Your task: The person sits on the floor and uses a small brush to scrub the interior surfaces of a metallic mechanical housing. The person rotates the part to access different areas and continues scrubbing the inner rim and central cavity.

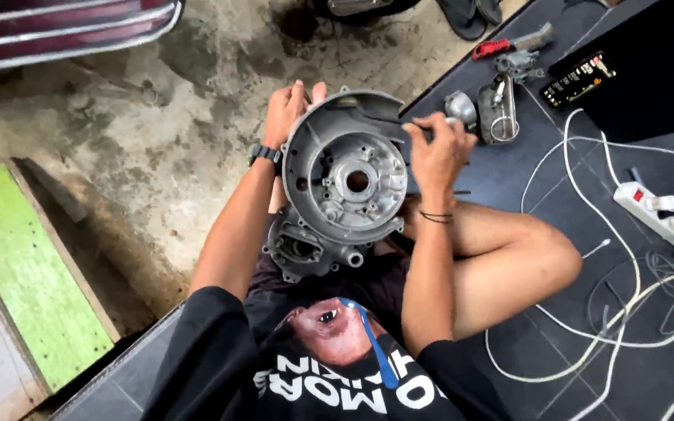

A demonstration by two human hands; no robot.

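Seated on dark floor tiles [509, 179] at the edge of a stained concrete floor [196, 117], I prop a grey cast-metal engine casing [345, 183] upright on my lap, its open inner face turned up toward me and its lower end resting against my thigh. My left hand [286, 109] is wrapped around the casing's far left rim, fingers closed over the edge to steady it. My right hand [437, 148] is pinched shut at the upper right rim on a thin dark tool [388, 121], too slender to name with any certainty, whose tip reaches onto the curved wall. The casing looks stripped: its central bore and the surrounding bolt holes stand empty, nothing is fitted inside, so I judge the dismantling done and the work on the bare shell only in its early part, with everything left to refit. Beside me on the tiles lie white cables [610, 257] and a white power strip [657, 206]. Further off rest small metal engine parts [493, 109] and a red-handled tool [509, 43], all well apart from my hands.
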